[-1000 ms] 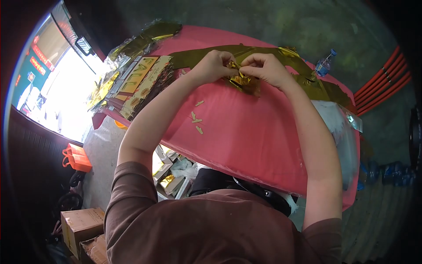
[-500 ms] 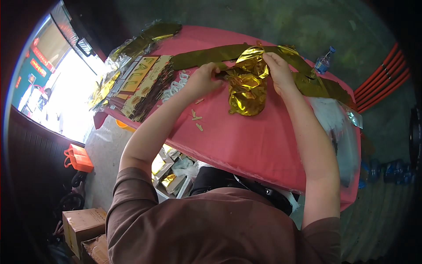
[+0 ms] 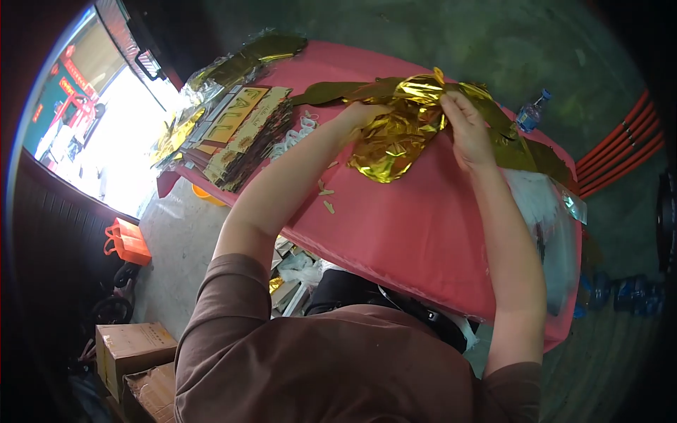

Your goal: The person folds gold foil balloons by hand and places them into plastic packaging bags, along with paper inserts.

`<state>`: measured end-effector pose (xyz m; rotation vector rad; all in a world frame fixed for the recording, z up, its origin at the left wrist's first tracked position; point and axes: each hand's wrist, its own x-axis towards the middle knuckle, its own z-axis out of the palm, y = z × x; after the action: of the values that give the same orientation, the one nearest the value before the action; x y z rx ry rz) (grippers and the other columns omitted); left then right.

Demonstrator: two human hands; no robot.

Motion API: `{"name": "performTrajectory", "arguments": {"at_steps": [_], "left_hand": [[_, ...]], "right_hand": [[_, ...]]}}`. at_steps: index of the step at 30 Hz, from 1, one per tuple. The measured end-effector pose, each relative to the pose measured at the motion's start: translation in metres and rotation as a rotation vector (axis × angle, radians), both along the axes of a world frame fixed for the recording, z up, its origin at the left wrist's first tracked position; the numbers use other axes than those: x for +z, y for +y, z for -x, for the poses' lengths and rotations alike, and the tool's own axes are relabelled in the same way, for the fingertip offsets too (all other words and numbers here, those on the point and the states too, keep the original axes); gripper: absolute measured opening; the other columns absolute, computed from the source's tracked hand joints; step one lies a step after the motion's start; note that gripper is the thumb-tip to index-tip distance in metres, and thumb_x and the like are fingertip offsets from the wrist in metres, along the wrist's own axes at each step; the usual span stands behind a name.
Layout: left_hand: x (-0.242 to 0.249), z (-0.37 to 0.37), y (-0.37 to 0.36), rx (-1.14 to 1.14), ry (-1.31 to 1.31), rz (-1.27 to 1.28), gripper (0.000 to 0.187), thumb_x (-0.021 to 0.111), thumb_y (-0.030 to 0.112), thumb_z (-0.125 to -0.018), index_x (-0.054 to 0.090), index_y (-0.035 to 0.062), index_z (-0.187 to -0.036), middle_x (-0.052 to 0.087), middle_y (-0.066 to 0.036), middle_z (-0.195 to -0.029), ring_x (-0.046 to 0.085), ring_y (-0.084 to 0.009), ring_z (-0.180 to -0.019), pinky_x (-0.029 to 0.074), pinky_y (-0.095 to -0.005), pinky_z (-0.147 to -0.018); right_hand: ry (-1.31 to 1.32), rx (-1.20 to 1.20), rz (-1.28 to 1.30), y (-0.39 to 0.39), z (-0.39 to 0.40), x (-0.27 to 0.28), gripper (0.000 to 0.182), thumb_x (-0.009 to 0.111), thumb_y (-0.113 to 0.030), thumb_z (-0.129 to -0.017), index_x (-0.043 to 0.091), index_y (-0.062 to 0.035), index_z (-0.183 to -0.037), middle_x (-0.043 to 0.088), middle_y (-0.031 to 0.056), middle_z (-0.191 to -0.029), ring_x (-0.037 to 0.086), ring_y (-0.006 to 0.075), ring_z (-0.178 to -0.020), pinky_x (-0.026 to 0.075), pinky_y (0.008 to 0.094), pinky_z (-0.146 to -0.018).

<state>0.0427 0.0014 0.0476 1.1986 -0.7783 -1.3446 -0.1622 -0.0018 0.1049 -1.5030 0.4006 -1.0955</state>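
A crinkled gold foil balloon (image 3: 391, 144) lies bunched between my hands over the red-covered table. My right hand (image 3: 467, 130) pinches its upper right edge, fingers bent over the foil. At the balloon's upper left, my left hand (image 3: 365, 116) is closed on the foil, its fingertips partly hidden in the folds. Flat gold foil pieces (image 3: 328, 93) are spread behind my hands along the far side of the table. Several small pale slips (image 3: 326, 194) lie near my left forearm.
On the left of the red tablecloth (image 3: 395, 240) sit stacked printed cards (image 3: 243, 134), white loops (image 3: 293, 137) and plastic-wrapped foil packs (image 3: 247, 63). A bottle (image 3: 534, 111) stands at the far right, near clear plastic bags (image 3: 557, 247). Cardboard boxes (image 3: 134, 345) are on the floor.
My left hand has moved right, into the upper left folds of the foil. My right hand has shifted slightly right and down. The balloon is spread wider, and the view has turned a little.
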Motion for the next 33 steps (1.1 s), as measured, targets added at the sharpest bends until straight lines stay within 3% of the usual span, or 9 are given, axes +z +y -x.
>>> {"name": "performTrajectory", "arguments": {"at_steps": [10,12,17,19,26,27,30,31,33], "left_hand": [[0.03,-0.047,-0.021,0.034,-0.371,-0.007,0.027,0.053,0.004,-0.086,0.056,-0.0009,-0.113,0.064,-0.013,-0.097,0.064,-0.0215,-0.08,0.056,-0.0341,-0.065],[0.011,-0.082,-0.049,0.018,-0.171,0.097,0.034,0.055,0.008,-0.086,0.052,0.0041,-0.12,0.062,-0.012,-0.106,0.063,-0.021,-0.088,0.055,-0.0324,-0.073],[0.011,-0.139,-0.081,0.133,-0.058,-0.081,0.016,0.05,0.013,-0.09,0.059,0.0036,-0.098,0.064,-0.009,-0.083,0.061,-0.0196,-0.064,0.05,-0.0316,-0.049],[0.008,-0.156,-0.092,0.209,0.072,-0.04,0.016,0.05,0.014,-0.09,0.059,0.0031,-0.097,0.063,-0.009,-0.082,0.061,-0.0198,-0.063,0.05,-0.0324,-0.049],[-0.014,-0.209,-0.135,0.449,0.639,0.223,0.017,0.048,0.014,-0.09,0.059,0.0016,-0.095,0.062,-0.008,-0.077,0.06,-0.0203,-0.06,0.05,-0.035,-0.051],[-0.019,-0.213,-0.137,0.473,0.683,0.24,0.018,0.048,0.014,-0.09,0.059,0.0014,-0.094,0.062,-0.007,-0.076,0.059,-0.0204,-0.06,0.05,-0.0354,-0.051],[-0.029,-0.217,-0.143,0.499,0.705,0.206,0.019,0.047,0.015,-0.09,0.058,0.0007,-0.094,0.061,-0.007,-0.074,0.059,-0.0206,-0.058,0.051,-0.0365,-0.051],[-0.032,-0.213,-0.147,0.494,0.686,0.163,0.017,0.047,0.014,-0.09,0.058,0.0009,-0.092,0.06,-0.006,-0.072,0.058,-0.0203,-0.057,0.05,-0.0358,-0.05],[-0.037,-0.203,-0.154,0.486,0.631,0.039,0.014,0.049,0.014,-0.089,0.057,0.0016,-0.089,0.056,-0.005,-0.067,0.055,-0.0192,-0.053,0.049,-0.0337,-0.048]], "right_hand": [[-0.076,-0.481,0.014,-0.05,0.117,0.059,0.019,0.048,-0.021,-0.094,0.055,-0.0083,-0.106,0.059,0.002,-0.098,0.058,0.0125,-0.085,0.051,0.0315,-0.073],[-0.198,-0.556,0.045,-0.059,0.142,0.079,0.024,0.047,-0.024,-0.094,0.053,-0.0079,-0.112,0.057,0.0057,-0.107,0.058,0.0176,-0.094,0.049,0.0356,-0.083],[-0.096,-0.816,0.426,-0.067,0.226,0.132,0.028,0.048,-0.022,-0.093,0.051,-0.0038,-0.115,0.054,0.009,-0.113,0.052,0.0193,-0.104,0.044,0.0344,-0.09],[-0.366,-0.729,0.227,-0.059,0.256,0.15,0.032,0.049,-0.021,-0.093,0.049,-0.0021,-0.118,0.053,0.0095,-0.116,0.05,0.0211,-0.108,0.041,0.0362,-0.094],[-0.289,-0.871,0.32,-0.012,0.249,0.154,0.04,0.047,-0.024,-0.094,0.044,-0.0026,-0.128,0.047,0.0117,-0.129,0.045,0.0229,-0.117,0.035,0.0405,-0.102],[-0.224,-0.673,0.526,-0.013,0.255,0.156,0.044,0.054,-0.025,-0.089,0.043,-0.0058,-0.127,0.048,0.0128,-0.127,0.047,0.0318,-0.115,0.039,0.0482,-0.096],[-0.376,-0.922,0.316,0.01,0.253,0.16,0.04,0.046,-0.025,-0.095,0.044,-0.0029,-0.128,0.046,0.0109,-0.129,0.044,0.0219,-0.117,0.035,0.0404,-0.101],[-0.641,-0.487,0.091,-0.006,0.283,0.148,0.041,0.045,-0.026,-0.095,0.044,-0.0025,-0.129,0.046,0.0107,-0.129,0.045,0.0219,-0.117,0.035,0.0405,-0.1],[-0.203,-0.793,0.297,0.015,0.223,0.135,0.042,0.043,-0.025,-0.096,0.041,-0.0021,-0.131,0.047,0.0106,-0.127,0.044,0.0219,-0.116,0.037,0.0397,-0.099]]}}
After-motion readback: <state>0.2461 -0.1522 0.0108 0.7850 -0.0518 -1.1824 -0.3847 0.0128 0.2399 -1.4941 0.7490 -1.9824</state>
